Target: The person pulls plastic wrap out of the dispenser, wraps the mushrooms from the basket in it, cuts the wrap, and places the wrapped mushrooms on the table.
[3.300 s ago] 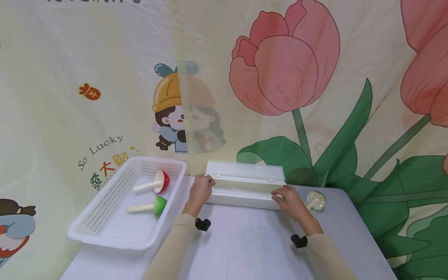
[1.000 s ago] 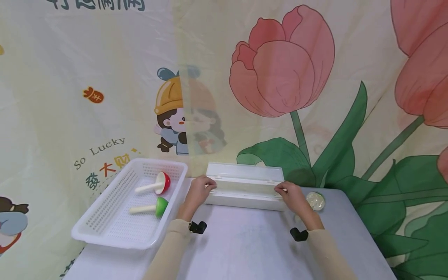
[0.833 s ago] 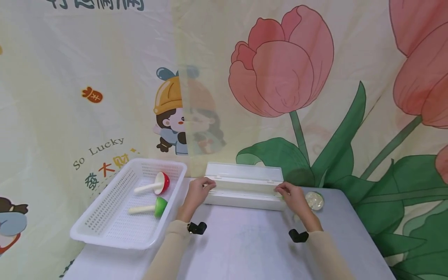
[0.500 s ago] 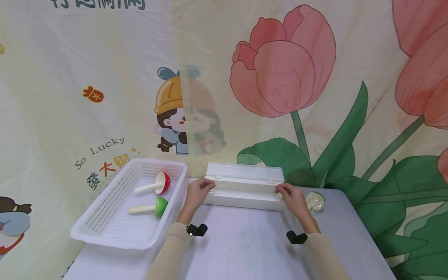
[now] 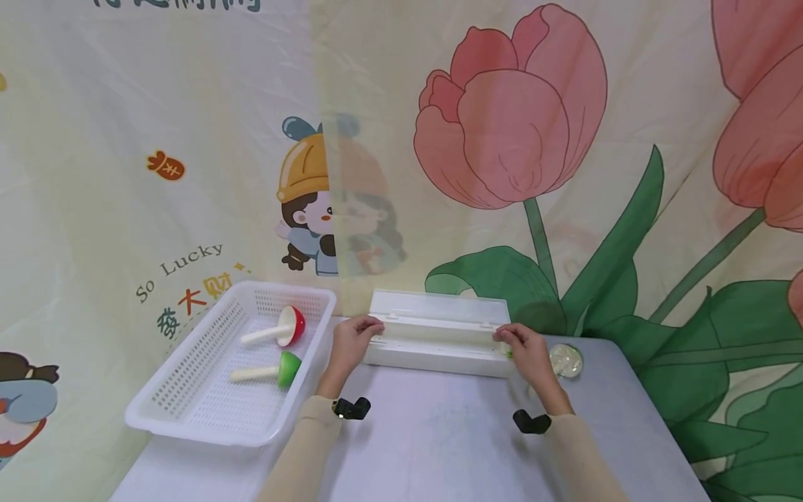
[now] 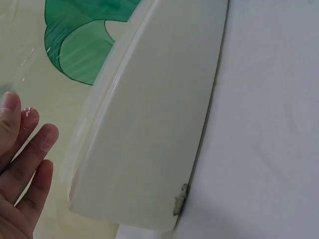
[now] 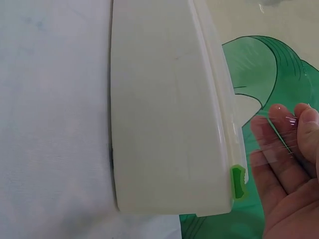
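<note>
A long white plastic wrap dispenser (image 5: 439, 362) lies on the table with its lid (image 5: 439, 305) raised at the back. My left hand (image 5: 348, 347) is at its left end, thumb and fingertips pinching clear plastic wrap; shiny creases show at the fingertips in the left wrist view. At the other end my right hand (image 5: 528, 354) pinches the wrap too, and the clear plastic wrap (image 7: 271, 149) stretches over its fingers in the right wrist view. A green slide cutter (image 7: 239, 182) sits on the dispenser's edge beside that hand. The wrap between both hands is barely visible.
On the left stands a white perforated basket (image 5: 188, 420) holding a red-headed mushroom-shaped thing (image 5: 290, 326) and a green-headed one (image 5: 285, 369), both with pale handles. A round, shiny, pale thing (image 5: 567, 360) lies right of my right hand. A printed cloth hangs behind the table.
My right hand's fingers have moved slightly up from beside the green slide cutter. My left hand has shifted a little left and down. Dispenser and basket stay in place.
</note>
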Available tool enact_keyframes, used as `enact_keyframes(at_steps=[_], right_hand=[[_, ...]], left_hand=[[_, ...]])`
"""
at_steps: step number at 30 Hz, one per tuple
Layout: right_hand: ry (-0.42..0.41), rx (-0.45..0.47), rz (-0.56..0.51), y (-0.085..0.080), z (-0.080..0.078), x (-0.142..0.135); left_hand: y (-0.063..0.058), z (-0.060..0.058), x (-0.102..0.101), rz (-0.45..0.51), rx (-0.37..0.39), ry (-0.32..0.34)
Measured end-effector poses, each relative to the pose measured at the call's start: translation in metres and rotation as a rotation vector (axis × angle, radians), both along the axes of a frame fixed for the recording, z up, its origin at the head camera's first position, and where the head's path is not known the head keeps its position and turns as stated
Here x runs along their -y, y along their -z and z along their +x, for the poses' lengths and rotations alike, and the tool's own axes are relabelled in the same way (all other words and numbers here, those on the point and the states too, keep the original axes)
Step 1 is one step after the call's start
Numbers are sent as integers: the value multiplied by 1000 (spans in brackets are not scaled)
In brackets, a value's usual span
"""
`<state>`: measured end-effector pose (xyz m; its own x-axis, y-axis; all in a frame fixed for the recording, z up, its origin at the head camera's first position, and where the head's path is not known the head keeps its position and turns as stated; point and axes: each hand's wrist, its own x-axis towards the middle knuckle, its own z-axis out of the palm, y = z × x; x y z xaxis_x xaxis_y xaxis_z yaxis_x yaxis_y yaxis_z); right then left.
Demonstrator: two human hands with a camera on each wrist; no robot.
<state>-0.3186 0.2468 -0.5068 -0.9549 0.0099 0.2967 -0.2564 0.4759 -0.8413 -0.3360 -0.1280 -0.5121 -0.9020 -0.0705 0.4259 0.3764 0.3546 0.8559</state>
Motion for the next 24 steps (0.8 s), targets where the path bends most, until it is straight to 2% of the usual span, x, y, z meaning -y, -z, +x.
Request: enact_keyframes(at_steps=[16, 24], right_hand=[[-29, -43, -62, -10, -3, -2], [-9, -91, -39, -22, 0, 0]], left_hand=[[-8, -2, -4, 4, -43, 5], [-15, 0, -4, -25, -129, 26]])
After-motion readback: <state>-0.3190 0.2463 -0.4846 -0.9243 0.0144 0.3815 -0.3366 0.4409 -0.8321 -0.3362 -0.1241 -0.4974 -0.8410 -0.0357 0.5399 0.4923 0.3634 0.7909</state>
